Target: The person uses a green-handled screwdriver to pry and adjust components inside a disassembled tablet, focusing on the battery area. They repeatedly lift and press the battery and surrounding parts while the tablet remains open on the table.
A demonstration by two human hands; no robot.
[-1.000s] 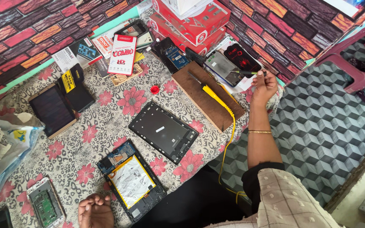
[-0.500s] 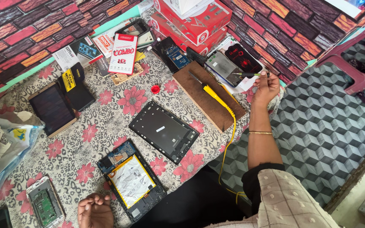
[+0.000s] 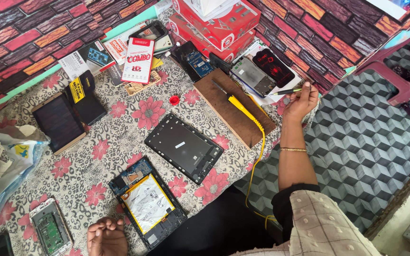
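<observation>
Floral tablecloth (image 3: 96, 175) lies crowded to its edges; our right hand (image 3: 301, 100) pinches a slim tool (image 3: 288, 91) at the right edge, our left hand (image 3: 106, 237) curls empty at the near edge beside the opened tablet (image 3: 147, 201).

Looking like a small phone/tablet repair shop: opened tablet (image 3: 149, 205) w/ battery showing, bare back frame (image 3: 183, 147), soldering iron (image 3: 240, 105) lying on wood board (image 3: 233, 116), phones, red parts boxes (image 3: 214, 21) crowding the floral-cloth bench (image 3: 119, 137).

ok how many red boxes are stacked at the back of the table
2: a top red box lying on a lower red box by the brick wall. More may sit behind, out of view.
</observation>
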